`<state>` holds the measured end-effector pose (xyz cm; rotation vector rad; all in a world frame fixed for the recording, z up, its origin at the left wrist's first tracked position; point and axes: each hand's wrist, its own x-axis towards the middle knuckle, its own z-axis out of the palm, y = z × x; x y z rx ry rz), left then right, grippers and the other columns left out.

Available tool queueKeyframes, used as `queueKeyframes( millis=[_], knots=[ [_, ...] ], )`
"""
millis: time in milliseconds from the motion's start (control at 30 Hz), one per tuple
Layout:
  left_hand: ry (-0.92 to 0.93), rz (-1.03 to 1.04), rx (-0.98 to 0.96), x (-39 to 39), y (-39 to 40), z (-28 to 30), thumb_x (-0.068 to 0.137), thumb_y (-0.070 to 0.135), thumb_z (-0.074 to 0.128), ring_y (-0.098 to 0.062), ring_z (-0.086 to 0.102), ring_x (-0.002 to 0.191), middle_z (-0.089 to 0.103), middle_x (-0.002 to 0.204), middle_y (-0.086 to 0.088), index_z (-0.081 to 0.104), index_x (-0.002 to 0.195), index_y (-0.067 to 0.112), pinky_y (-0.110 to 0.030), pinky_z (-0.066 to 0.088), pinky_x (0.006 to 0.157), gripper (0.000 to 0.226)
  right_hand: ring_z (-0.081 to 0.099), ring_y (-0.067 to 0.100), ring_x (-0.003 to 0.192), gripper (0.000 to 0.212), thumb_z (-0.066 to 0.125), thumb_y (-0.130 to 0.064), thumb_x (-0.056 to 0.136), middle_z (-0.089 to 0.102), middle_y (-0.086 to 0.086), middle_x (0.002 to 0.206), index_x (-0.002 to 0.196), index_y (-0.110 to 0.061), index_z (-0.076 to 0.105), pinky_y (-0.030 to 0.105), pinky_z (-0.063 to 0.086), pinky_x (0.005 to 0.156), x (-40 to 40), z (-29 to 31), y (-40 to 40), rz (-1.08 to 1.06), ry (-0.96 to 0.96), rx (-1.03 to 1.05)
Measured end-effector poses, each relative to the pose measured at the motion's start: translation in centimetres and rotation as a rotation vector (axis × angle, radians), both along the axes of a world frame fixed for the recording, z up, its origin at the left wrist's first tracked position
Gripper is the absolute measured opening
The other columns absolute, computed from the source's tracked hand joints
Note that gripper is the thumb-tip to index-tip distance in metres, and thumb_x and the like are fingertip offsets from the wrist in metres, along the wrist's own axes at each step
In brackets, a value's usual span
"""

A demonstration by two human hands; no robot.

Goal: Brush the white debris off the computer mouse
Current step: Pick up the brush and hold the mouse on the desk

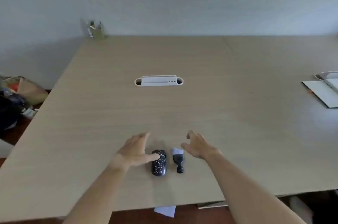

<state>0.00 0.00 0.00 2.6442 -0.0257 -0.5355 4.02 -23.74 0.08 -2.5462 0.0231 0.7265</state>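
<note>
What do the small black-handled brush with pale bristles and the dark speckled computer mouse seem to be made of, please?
Small black-handled brush: handle probably glossy moulded plastic, catching light; bristles look soft, pale, material unclear. Dark speckled computer mouse: likely smooth hard plastic, slight sheen, white debris flecks on top.

Wide bare table point(237, 114) right and far of brush point(177, 159); mouse point(159, 162) just left, gap seemingly narrow.

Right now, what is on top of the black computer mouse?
White debris specks lie scattered over the computer mouse. The left hand covers its front left part with the thumb, so nothing can be seen there.
</note>
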Motion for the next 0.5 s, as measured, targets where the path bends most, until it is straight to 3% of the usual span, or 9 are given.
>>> queueKeyframes(
  millis=[67,133,300,400,500],
  knots=[
    [0.04,-0.066,-0.034,-0.9,-0.3,-2.7,0.055,0.077,0.067,-0.02,0.022,0.145,0.025,0.159,0.005,0.014,0.154,0.029,-0.035,0.022,0.117,0.122,0.06,0.03,0.097,0.069,0.061,-0.061,0.064,0.057,0.004,0.105,0.112,-0.014,0.043,0.041,0.051,0.081,-1.3,-1.5,1.0,-0.026,0.026,0.002],
    [0.017,-0.118,-0.074,-2.2,-0.4,-5.8,0.047,0.081,0.07,-0.016,0.021,0.145,0.024,0.157,0.011,0.011,0.154,0.032,-0.033,0.02,0.117,0.131,0.064,0.03,0.087,0.072,0.064,-0.062,0.054,0.061,0.004,0.095,0.103,-0.015,0.038,0.04,0.052,0.072,-2.7,-3.6,1.7,0.043,-0.006,-0.029],
    [-0.245,-0.112,-0.15,-3.6,-1.3,-10.7,0.047,0.081,0.07,-0.008,0.024,0.135,0.025,0.149,0.023,0.01,0.153,0.034,-0.026,0.017,0.112,0.131,0.058,0.029,0.073,0.036,0.056,-0.024,0.068,0.059,0.002,0.081,0.097,-0.021,0.034,0.044,0.053,0.065,-3.8,-7.8,0.8,0.086,-0.175,0.024],
    [-0.377,-0.045,-0.183,-4.0,-1.7,-12.6,0.05,0.077,0.071,-0.006,0.027,0.134,0.028,0.145,0.026,0.012,0.152,0.033,-0.026,0.017,0.111,0.126,0.058,0.022,0.078,0.032,0.053,-0.021,0.07,0.057,-0.004,0.083,0.101,-0.022,0.046,0.041,0.055,0.069,-3.8,-9.0,-0.3,0.139,-0.269,0.028],
    [-0.47,-0.006,-0.195,-4.1,-1.9,-13.6,0.054,0.074,0.069,-0.002,0.023,0.133,0.028,0.142,0.028,0.012,0.152,0.031,-0.022,0.015,0.108,0.121,0.054,0.012,0.077,0.028,0.051,-0.02,0.074,0.051,-0.012,0.08,0.101,-0.024,0.052,0.028,0.05,0.066,-3.3,-9.9,-0.9,0.204,-0.406,0.033]
  ],
)
